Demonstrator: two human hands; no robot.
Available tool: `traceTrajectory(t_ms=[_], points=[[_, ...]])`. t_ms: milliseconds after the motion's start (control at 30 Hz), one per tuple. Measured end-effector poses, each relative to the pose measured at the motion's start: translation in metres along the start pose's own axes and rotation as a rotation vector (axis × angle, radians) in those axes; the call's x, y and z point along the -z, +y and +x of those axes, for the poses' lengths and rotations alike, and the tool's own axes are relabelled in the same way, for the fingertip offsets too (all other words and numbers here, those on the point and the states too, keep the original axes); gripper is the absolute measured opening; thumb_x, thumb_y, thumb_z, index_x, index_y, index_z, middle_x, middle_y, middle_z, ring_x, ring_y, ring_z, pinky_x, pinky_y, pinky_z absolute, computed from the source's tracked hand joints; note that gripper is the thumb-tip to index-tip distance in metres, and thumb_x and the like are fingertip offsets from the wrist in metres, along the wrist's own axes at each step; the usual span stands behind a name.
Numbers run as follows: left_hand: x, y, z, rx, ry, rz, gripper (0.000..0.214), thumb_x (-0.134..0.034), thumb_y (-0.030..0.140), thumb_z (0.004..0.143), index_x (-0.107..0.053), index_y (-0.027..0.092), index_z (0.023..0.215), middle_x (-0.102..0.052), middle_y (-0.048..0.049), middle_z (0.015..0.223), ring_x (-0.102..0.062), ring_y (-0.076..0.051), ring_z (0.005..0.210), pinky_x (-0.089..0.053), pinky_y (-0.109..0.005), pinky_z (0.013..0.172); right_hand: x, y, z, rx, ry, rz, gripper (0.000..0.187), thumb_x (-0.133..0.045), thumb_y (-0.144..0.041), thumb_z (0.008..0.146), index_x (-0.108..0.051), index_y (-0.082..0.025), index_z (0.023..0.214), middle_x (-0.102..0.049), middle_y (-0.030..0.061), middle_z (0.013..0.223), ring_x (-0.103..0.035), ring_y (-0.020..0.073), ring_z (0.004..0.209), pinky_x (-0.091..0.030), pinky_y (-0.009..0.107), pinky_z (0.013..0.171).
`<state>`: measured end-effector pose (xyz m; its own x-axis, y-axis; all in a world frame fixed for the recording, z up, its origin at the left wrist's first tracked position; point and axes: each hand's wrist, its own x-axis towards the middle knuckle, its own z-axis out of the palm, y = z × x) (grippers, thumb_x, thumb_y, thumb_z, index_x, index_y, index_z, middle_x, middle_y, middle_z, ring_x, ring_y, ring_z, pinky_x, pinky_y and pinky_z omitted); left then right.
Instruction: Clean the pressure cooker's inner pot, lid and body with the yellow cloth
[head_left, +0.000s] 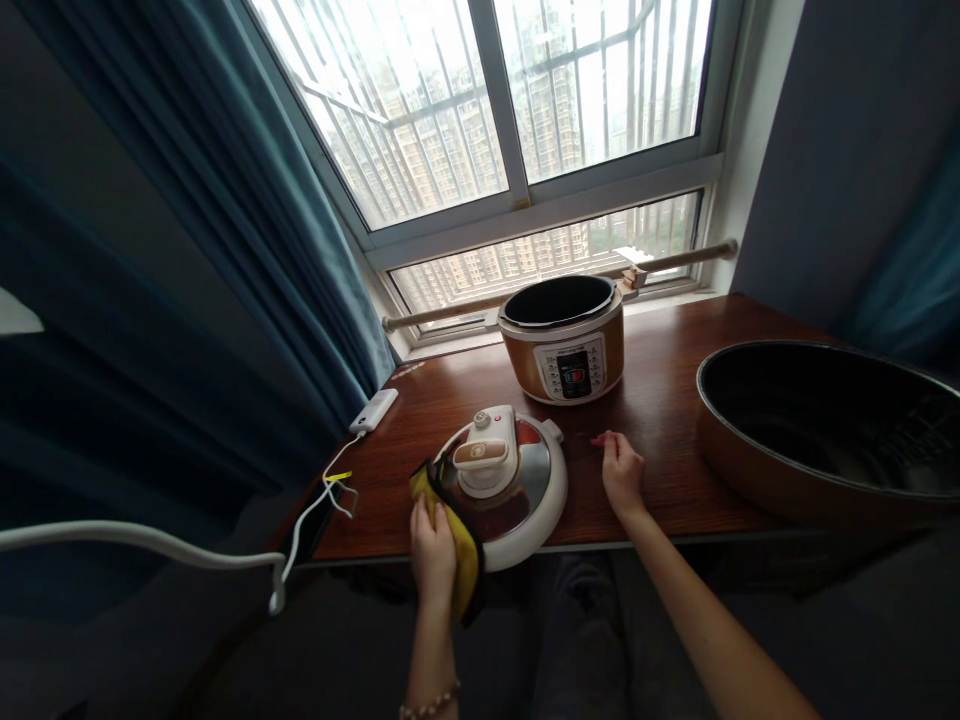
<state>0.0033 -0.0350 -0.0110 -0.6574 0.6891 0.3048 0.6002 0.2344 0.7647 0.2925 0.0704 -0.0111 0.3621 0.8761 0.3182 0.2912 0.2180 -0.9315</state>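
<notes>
The round pressure cooker lid (555,490) lies near the table's front edge, with a white rim, a shiny metal top and a white handle block. My left hand (433,550) is closed on a yellow cloth (466,560) with dark edging, which rests against the lid's left side. To the right of the lid, my right hand (622,472) is pinched around a small pink-red object (598,440) just above the table; its kind is too small to tell. Behind them stands the gold-brown cooker body (525,365), open on top, its control panel facing me.
A large pot (735,455), dark inside and brown outside, stands at the table's right. On the left of the wooden table (660,390) lie a white power strip (373,411) and a white cable (307,510) with a yellow tie. A window and blue curtain (300,200) border the table.
</notes>
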Motion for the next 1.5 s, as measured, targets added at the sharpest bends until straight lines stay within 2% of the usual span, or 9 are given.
traceTrajectory(t_ms=[233,400,533,667,800,1000,1100,1333,1500], points=[[-0.039,0.074,-0.097,-0.261,0.068,0.245,0.05,-0.039,0.034,0.085,-0.046,0.008,0.127,-0.023,-0.0242,0.143,-0.012,-0.039,0.135,-0.011,-0.061,0.105,0.0,-0.002,-0.002,0.013,-0.024,-0.042,0.041,-0.032,-0.044,0.089,-0.061,-0.017,0.081,-0.069,0.0092,0.081,-0.062,0.021,0.076,-0.042,0.031,0.073],[-0.071,0.108,-0.119,-0.407,-0.084,0.069,0.057,-0.041,0.03,0.084,-0.032,0.008,0.136,-0.003,-0.0215,0.149,0.002,-0.04,0.135,-0.007,-0.065,0.103,0.006,-0.012,-0.008,0.126,-0.03,-0.042,0.036,-0.033,-0.037,0.09,-0.061,-0.016,0.083,-0.067,0.0088,0.083,-0.061,0.0207,0.08,-0.044,0.033,0.077],[-0.063,0.112,-0.12,-0.358,-0.185,-0.164,0.05,-0.034,0.026,0.087,-0.033,0.012,0.135,-0.025,-0.02,0.144,-0.018,-0.033,0.135,-0.018,-0.06,0.106,0.013,-0.04,-0.036,0.427,-0.282,0.052,0.028,-0.036,-0.028,0.09,-0.063,-0.018,0.091,-0.065,0.0076,0.092,-0.06,0.0181,0.09,-0.046,0.033,0.084],[-0.02,0.096,-0.097,-0.166,-0.209,-0.445,0.036,-0.033,0.027,0.089,-0.048,0.016,0.119,-0.055,-0.0151,0.12,-0.054,-0.023,0.111,-0.043,-0.045,0.096,0.013,-0.059,-0.069,0.757,-0.692,0.005,0.037,-0.047,-0.031,0.087,-0.052,-0.019,0.122,-0.055,0.0094,0.123,-0.045,0.0213,0.119,-0.041,0.039,0.098],[0.022,0.053,-0.042,-0.1,0.174,-0.363,0.031,-0.038,0.03,0.087,-0.054,0.014,0.108,-0.059,-0.0124,0.112,-0.058,-0.021,0.103,-0.046,-0.038,0.092,0.005,-0.045,-0.084,0.811,-0.697,-0.052,0.037,-0.052,-0.033,0.085,-0.055,-0.023,0.121,-0.058,0.0066,0.12,-0.048,0.0222,0.116,-0.042,0.042,0.097],[0.032,-0.016,0.038,-0.242,0.42,-0.06,0.029,-0.037,0.027,0.085,-0.058,0.012,0.099,-0.06,-0.0132,0.109,-0.052,-0.023,0.111,-0.04,-0.04,0.097,-0.007,-0.035,-0.056,0.014,-0.166,0.257,0.034,-0.05,-0.044,0.082,-0.068,-0.016,0.091,-0.069,0.0077,0.085,-0.063,0.0227,0.076,-0.051,0.034,0.067],[0.024,-0.035,0.042,-0.254,0.416,-0.046,0.027,-0.038,0.027,0.085,-0.059,0.013,0.095,-0.062,-0.0138,0.105,-0.052,-0.023,0.112,-0.039,-0.04,0.098,-0.018,-0.071,-0.03,-0.123,-0.107,0.433,0.043,-0.049,-0.049,0.081,-0.065,-0.013,0.097,-0.068,0.0073,0.082,-0.061,0.0206,0.07,-0.048,0.029,0.059],[0.019,-0.05,0.028,-0.349,0.328,0.117,0.035,-0.031,0.023,0.088,-0.055,0.015,0.113,-0.055,-0.013,0.123,-0.037,-0.023,0.127,-0.025,-0.044,0.106,-0.099,-0.154,-0.037,0.759,-0.701,-0.311,0.027,-0.044,-0.038,0.088,-0.065,-0.022,0.088,-0.065,0.0051,0.092,-0.056,0.0214,0.087,-0.039,0.036,0.081],[0.023,-0.064,0.022,-0.425,0.245,0.179,0.042,-0.028,0.021,0.089,-0.044,0.019,0.128,-0.051,-0.0106,0.13,-0.037,-0.022,0.128,-0.015,-0.048,0.108,-0.135,-0.148,-0.059,0.886,-0.658,-0.622,0.03,-0.045,-0.039,0.087,-0.06,-0.015,0.096,-0.061,0.0146,0.097,-0.051,0.0312,0.093,-0.032,0.049,0.082]])
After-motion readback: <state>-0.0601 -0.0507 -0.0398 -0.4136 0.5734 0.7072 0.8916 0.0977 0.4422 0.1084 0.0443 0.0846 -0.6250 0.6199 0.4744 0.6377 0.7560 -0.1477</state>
